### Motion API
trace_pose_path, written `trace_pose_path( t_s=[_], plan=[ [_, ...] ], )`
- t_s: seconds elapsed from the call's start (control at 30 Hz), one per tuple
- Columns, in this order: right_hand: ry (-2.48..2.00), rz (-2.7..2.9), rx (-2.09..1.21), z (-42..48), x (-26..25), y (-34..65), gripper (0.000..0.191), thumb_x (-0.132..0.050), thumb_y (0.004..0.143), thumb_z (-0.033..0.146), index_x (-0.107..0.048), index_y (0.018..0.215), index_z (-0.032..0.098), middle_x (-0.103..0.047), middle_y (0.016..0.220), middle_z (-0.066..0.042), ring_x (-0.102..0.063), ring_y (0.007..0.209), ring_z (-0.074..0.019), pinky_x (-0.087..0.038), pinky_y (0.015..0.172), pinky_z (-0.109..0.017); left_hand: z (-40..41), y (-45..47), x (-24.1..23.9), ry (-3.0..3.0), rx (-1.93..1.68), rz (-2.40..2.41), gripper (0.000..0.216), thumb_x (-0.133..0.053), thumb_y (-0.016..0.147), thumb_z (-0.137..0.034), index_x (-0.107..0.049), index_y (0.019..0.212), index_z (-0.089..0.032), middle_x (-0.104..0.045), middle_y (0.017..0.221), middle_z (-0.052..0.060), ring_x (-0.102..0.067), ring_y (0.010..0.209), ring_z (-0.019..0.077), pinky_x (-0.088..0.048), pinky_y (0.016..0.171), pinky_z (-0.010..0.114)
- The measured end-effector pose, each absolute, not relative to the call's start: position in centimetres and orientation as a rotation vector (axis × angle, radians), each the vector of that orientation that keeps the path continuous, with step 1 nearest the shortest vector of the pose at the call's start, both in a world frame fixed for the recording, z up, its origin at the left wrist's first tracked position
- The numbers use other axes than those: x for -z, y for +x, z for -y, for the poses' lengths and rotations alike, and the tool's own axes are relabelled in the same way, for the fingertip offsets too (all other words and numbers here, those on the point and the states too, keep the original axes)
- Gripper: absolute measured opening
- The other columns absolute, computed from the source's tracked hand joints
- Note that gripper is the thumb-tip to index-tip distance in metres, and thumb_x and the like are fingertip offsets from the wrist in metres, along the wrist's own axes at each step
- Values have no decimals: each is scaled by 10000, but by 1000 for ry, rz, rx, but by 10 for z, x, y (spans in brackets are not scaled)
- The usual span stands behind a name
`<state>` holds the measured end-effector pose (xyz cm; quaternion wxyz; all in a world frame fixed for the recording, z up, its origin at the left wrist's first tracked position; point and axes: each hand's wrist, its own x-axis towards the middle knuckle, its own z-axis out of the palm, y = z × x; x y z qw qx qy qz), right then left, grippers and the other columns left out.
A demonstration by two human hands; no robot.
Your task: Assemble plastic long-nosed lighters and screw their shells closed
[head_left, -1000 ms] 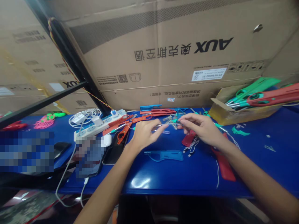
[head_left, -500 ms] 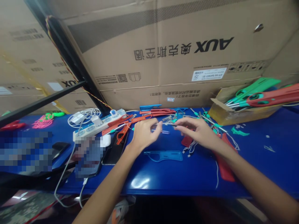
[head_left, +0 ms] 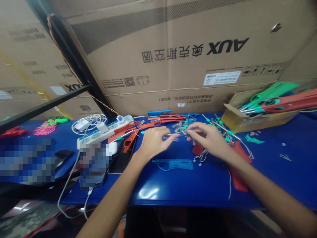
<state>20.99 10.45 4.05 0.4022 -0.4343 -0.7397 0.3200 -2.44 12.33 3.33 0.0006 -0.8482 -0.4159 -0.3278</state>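
My left hand (head_left: 154, 142) is closed around a slim metal tube (head_left: 168, 135), whose teal end shows beyond the hand on its left. To the right, my right hand (head_left: 209, 137) pinches a thin pale wire (head_left: 183, 134) that runs toward the tube; its fingertips partly hide the end. Below both hands, a translucent blue lighter-shaped half shell (head_left: 173, 164) lies flat on the blue table (head_left: 173, 188). Near the right fingers are a small red piece (head_left: 198, 149) and white wires with little connectors (head_left: 200, 163). A red shell (head_left: 239, 185) lies partly under the right forearm.
A cardboard box (head_left: 247, 125) at the right holds green and red lighters (head_left: 284, 100). Metal tubes and red shells (head_left: 170, 118) are heaped along the back. At left are a power strip (head_left: 99, 134), phones (head_left: 122, 158) and charging cables. Large cartons (head_left: 153, 29) stand behind.
My left thumb has stretched out to the right along the tube, and the gap between the hands has narrowed. The right fingers have shifted slightly on the wire.
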Motion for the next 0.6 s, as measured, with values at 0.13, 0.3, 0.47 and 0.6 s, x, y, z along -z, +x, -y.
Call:
trace_pose_path(
  t_s=[0.13,0.3,0.47,0.6],
  plan=[
    [-1099,1857,-838,-105,-39,209,251,-569,986,452,-613,1017,206,-684,654,17,-665,573,-140,-511,561,-264,-122,-24,-32,-2684,1009,1307,447,-560,982,-525,-728,768,-171,-703,730,11,-593,628,134,-351,609,259],
    [-1055,1869,-885,-101,-39,208,234,-565,996,437,-600,1025,208,-685,717,17,-634,554,-107,-502,548,-243,-124,-27,-37,-2714,930,1320,434,-542,995,-510,-714,792,-167,-717,770,21,-622,670,148,-364,617,267],
    [-1036,1915,-916,-98,-39,203,222,-568,996,424,-594,981,203,-691,708,15,-629,551,-103,-498,561,-241,-113,-43,-50,-2832,701,1288,393,-500,1006,-535,-715,992,-207,-748,897,20,-682,798,192,-421,683,295],
    [-996,2000,-969,-93,-35,190,233,-553,1003,432,-594,986,204,-696,725,13,-636,559,-107,-490,549,-235,-77,-64,-51,-2869,630,1484,340,-435,1043,-480,-559,1220,-217,-719,901,2,-683,807,197,-452,722,315]
  ],
)
